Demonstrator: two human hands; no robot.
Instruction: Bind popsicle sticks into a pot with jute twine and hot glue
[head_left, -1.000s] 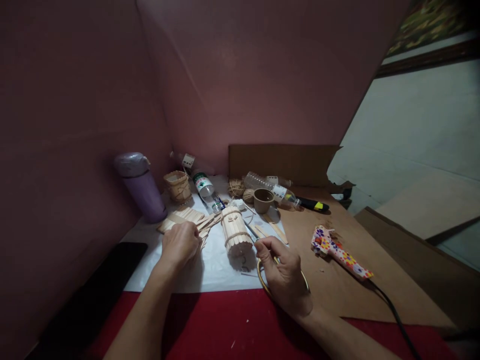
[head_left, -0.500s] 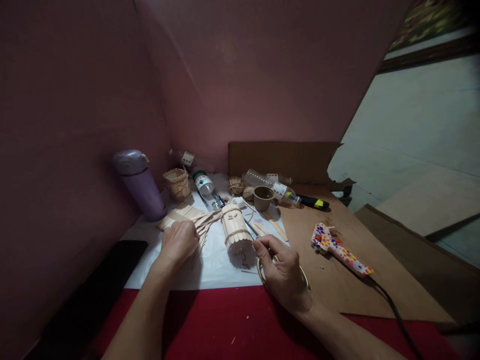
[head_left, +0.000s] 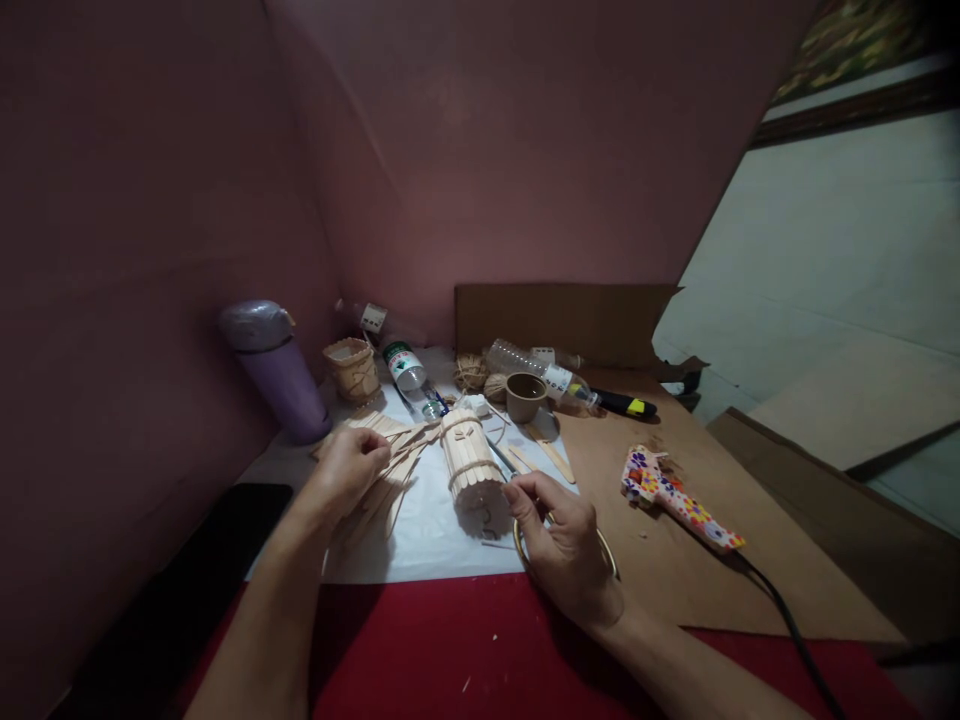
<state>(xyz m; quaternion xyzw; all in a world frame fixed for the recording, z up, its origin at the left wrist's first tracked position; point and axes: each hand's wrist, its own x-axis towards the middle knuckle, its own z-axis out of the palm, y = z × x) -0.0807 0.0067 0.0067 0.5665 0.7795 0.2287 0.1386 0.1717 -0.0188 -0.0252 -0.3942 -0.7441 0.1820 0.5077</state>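
Observation:
Over a fanned pile of thin wooden sticks (head_left: 397, 465), my left hand (head_left: 351, 468) has its fingers pinched together; whatever is between them is too small to make out. My right hand (head_left: 562, 545) is closed, thumb against forefinger, just right of the stick-covered cylinder, and I cannot make out what it grips. That cylinder (head_left: 469, 450) lies on the white sheet, wrapped with two twine bands, its scalloped end facing me. Beneath my right hand shows a gold-coloured ring (head_left: 613, 562), partly hidden by the palm.
A purple tumbler (head_left: 281, 385) leans at the left beside a small stick-covered pot (head_left: 352, 370). Plastic bottles (head_left: 405, 368), twine balls (head_left: 470, 371) and a brown cup (head_left: 526, 397) lie behind. A flowered glue gun (head_left: 679, 500) with a cord rests on cardboard (head_left: 720, 590) at right.
My left hand has shifted slightly up and left over the sticks, uncovering more of them. My right hand and the cylinder look nearly unmoved.

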